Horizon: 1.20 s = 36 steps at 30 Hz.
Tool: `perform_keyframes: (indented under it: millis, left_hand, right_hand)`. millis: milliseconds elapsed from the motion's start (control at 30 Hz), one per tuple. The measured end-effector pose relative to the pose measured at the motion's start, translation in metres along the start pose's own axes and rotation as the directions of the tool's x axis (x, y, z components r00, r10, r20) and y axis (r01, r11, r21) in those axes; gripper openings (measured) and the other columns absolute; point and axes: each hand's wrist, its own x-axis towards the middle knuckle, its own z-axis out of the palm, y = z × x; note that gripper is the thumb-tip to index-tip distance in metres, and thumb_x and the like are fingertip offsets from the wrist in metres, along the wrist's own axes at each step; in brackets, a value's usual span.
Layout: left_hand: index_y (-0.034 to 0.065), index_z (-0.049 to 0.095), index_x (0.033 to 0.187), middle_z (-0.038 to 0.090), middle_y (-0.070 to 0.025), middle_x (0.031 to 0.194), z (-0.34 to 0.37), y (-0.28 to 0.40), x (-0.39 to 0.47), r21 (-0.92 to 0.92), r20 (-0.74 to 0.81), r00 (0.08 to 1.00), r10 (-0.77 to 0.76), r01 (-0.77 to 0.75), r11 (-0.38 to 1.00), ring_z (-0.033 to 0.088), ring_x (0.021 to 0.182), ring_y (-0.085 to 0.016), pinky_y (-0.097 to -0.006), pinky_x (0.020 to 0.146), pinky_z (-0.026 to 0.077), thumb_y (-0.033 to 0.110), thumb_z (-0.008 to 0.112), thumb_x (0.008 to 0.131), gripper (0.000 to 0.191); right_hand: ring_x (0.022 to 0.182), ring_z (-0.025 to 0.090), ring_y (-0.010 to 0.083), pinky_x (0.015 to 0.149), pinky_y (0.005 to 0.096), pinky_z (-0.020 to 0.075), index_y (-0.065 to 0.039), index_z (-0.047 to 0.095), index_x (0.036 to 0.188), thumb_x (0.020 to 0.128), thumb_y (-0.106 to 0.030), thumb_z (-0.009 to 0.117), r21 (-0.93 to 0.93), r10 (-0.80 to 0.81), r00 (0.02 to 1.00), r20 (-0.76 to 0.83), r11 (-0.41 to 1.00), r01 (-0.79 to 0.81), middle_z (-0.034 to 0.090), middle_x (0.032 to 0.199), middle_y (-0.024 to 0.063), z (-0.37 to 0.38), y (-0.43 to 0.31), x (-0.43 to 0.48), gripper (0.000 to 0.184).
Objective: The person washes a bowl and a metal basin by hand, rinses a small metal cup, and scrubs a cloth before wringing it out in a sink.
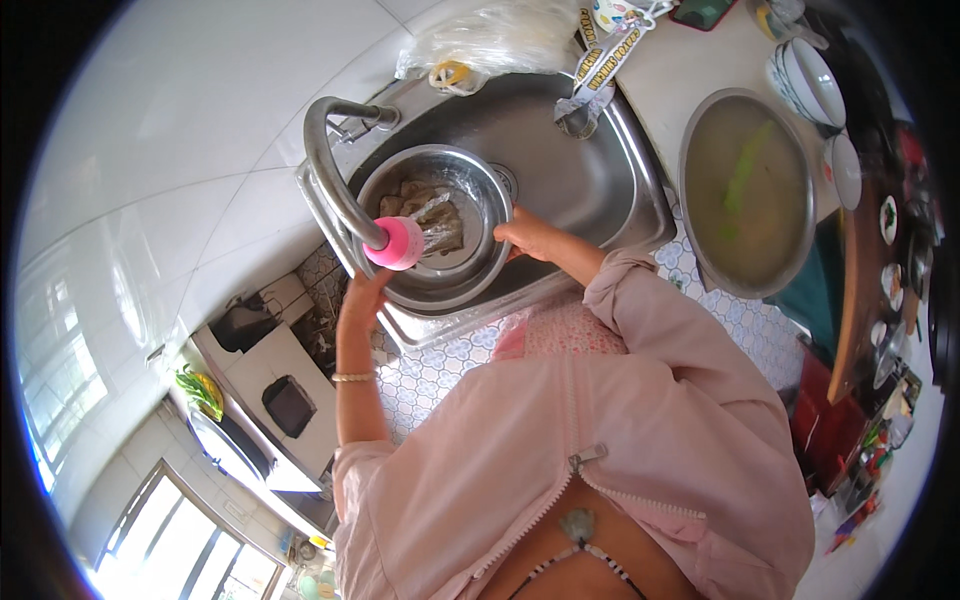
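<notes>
A round stainless steel basin (480,176) rests in the left part of the steel sink (570,161). Crumpled brownish matter (442,225), too unclear to name, lies in its bottom. Water streams onto it from a pink spray head (397,243) on the curved metal faucet (319,142). My right hand (525,234) grips the basin's right rim, thumb on top. At the near left rim is my left hand (367,294), holding the edge; its fingertips are partly hidden beneath the spray head and rim.
Clear plastic bags (495,41) lie behind the sink. A printed strap (604,67) hangs over its back right corner. On the right counter stand a large metal basin (814,195) of cloudy water with a green piece (742,176) and stacked bowls (814,82). A white tiled wall (187,105) rises left.
</notes>
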Motion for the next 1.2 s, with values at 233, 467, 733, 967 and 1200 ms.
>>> perform_keyframes:
  millis: [233,467,733,967,1200]
  left_hand:
    - [0.0029,0.043,0.122,0.055,-0.0056,0.091,0.008,0.141,0.070,0.217,-0.104,0.756,0.646,-0.617,0.756,0.057,0.068,-0.013,-0.0219,0.057,0.046,0.013,0.055,0.083,0.042]
    - [-0.0044,0.052,0.104,0.055,-0.0100,0.096,0.059,0.178,0.085,-0.133,0.020,0.815,0.580,-0.572,0.809,0.056,0.084,-0.018,-0.0309,0.080,0.044,0.014,0.044,0.090,0.025]
    - [-0.0019,0.050,0.111,0.057,-0.0108,0.100,0.037,0.128,0.072,-0.014,-0.101,0.531,0.841,-0.846,0.533,0.056,0.087,-0.019,-0.0299,0.078,0.047,0.011,0.051,0.084,0.029]
    - [0.0017,0.057,0.099,0.060,-0.0081,0.090,0.068,0.004,0.071,0.388,0.084,0.827,0.556,-0.541,0.746,0.056,0.079,-0.017,-0.0290,0.070,0.047,0.002,0.049,0.082,0.019]
    - [0.0021,0.057,0.099,0.058,-0.0086,0.095,0.157,-0.054,0.111,0.853,0.439,0.779,0.448,-0.518,0.063,0.054,0.085,-0.019,-0.0330,0.074,0.045,0.004,0.047,0.079,0.022]
  right_hand:
    - [0.078,0.061,0.0255,0.046,0.0358,0.0544,-0.013,0.030,0.126,0.066,-0.002,0.055,-0.043,-0.115,0.988,-0.103,0.993,0.112,0.054,0.102,0.0136,0.020,0.013,-0.014,0.067]
    - [0.080,0.060,0.0252,0.048,0.0340,0.0544,-0.011,0.029,0.126,0.065,-0.004,0.057,-0.163,-0.149,0.985,-0.081,0.977,0.135,0.054,0.103,0.0150,0.038,0.009,-0.029,0.068]
    - [0.081,0.059,0.0261,0.048,0.0365,0.0550,-0.012,0.025,0.128,0.065,0.000,0.054,-0.022,-0.102,0.984,-0.148,0.995,0.099,0.051,0.103,0.0155,0.022,0.003,-0.050,0.070]
    - [0.074,0.059,0.0218,0.049,0.0316,0.0522,-0.008,0.032,0.125,0.068,-0.001,0.050,0.013,-0.115,0.923,-0.366,0.992,0.129,0.052,0.097,0.0119,-0.041,0.004,-0.078,0.060]
    - [0.076,0.056,0.0170,0.055,0.0299,0.0505,-0.004,0.040,0.117,0.066,-0.002,0.049,-0.188,-0.215,0.825,-0.522,0.973,0.134,0.053,0.090,0.0081,-0.067,-0.014,-0.113,0.051]
